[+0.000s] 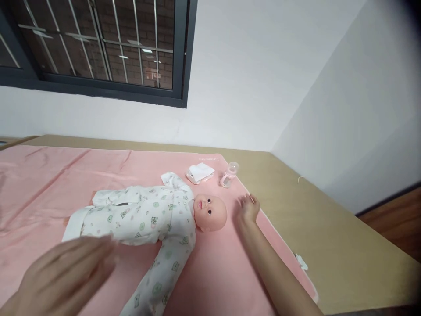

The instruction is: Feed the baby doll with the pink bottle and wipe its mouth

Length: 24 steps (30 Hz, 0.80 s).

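Note:
A baby doll (141, 213) in a white onesie with green bear prints lies on its back on a pink mat (210, 272), its bald head (212, 213) toward the right. Above the doll's legs, at lower left, my left hand (69, 272) is blurred by motion, its fingers stretched out and nothing seen in them. My right hand (250, 209) is just right of the doll's head, near the mat's edge. Its fingers are loosely bent and apart, with nothing visible between them. Beyond it stands a small clear baby bottle (229, 174) with a pink collar and handle.
A pack of white wipes or tissues (200, 173) lies by the doll's raised sleeve. The mat covers much of a wooden surface (286, 206) set against white walls (237, 87). A small white scrap (301, 262) lies at the mat's right edge. A barred window (108, 48) is above.

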Each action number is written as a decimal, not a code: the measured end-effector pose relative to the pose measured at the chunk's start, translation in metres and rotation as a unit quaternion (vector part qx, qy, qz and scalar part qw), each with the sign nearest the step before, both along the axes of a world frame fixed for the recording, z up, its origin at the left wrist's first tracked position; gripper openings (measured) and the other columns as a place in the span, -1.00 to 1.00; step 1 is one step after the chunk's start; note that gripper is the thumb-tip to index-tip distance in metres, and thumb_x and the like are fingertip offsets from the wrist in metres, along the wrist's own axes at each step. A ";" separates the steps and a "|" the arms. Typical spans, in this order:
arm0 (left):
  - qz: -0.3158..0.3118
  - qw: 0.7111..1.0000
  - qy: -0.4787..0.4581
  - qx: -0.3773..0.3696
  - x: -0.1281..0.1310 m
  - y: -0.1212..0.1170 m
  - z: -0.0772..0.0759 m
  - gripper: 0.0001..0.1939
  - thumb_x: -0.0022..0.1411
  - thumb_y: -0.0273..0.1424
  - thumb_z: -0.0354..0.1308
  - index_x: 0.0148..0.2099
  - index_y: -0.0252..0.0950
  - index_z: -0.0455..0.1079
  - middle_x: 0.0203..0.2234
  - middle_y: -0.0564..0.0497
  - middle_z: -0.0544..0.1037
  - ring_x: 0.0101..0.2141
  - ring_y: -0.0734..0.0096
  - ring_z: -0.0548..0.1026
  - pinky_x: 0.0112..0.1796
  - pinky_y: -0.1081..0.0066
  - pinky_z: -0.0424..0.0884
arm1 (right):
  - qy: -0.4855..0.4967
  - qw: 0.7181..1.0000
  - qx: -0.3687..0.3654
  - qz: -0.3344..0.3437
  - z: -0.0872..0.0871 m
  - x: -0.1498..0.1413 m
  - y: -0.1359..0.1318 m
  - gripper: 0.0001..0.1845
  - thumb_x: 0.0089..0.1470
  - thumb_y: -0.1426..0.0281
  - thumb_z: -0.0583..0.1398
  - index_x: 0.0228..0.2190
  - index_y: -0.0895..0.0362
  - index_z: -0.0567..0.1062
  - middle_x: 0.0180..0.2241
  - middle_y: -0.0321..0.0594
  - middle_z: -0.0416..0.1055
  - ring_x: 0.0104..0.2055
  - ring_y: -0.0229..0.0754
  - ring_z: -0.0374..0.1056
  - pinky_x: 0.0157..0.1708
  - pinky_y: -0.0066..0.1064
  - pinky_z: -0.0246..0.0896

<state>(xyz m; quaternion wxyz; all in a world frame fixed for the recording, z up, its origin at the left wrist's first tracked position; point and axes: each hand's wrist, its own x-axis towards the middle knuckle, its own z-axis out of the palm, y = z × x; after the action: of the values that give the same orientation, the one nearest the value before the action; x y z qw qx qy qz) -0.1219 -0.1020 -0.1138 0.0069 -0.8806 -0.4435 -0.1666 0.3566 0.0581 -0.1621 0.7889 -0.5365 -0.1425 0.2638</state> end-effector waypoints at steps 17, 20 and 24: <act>0.191 0.963 0.119 -0.149 -0.050 0.094 -0.018 0.24 -0.13 -0.13 0.36 0.46 -0.13 -0.30 0.40 -0.13 -0.28 0.36 -0.06 -0.28 0.27 0.04 -0.05 | 0.270 0.831 -0.027 0.486 -0.039 -0.076 -0.159 -0.44 -0.17 0.19 0.39 -0.08 0.08 0.58 0.19 -0.04 0.30 0.32 0.03 0.11 0.38 -0.07 -0.20; 0.170 0.959 0.145 -0.171 -0.039 0.110 -0.010 0.33 -0.21 -0.21 0.37 0.46 -0.16 -0.37 0.40 -0.19 -0.29 0.36 -0.05 -0.34 0.29 0.00 -0.19 | 0.267 0.828 -0.046 0.491 -0.035 -0.091 -0.142 -0.48 -0.25 0.23 0.44 -0.15 0.05 0.61 0.15 -0.09 0.36 0.27 0.02 0.19 0.35 -0.07 -0.08; 0.125 0.954 0.152 -0.227 -0.028 0.128 0.000 0.39 -0.24 -0.13 0.37 0.45 -0.24 -0.45 0.38 -0.29 -0.37 0.35 -0.10 -0.40 0.26 -0.10 -0.24 | 0.241 0.838 -0.063 0.486 -0.023 -0.114 -0.128 -0.52 -0.33 0.36 0.48 -0.24 0.00 0.62 0.04 -0.17 0.48 0.17 -0.03 0.32 0.28 -0.13 0.07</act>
<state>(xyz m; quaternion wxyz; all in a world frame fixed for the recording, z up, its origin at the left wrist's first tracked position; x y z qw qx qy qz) -0.1496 0.0258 -0.1134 -0.1050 -0.8111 -0.5703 0.0760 0.2430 -0.0698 -0.1847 0.5329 -0.3663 -0.1731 0.7429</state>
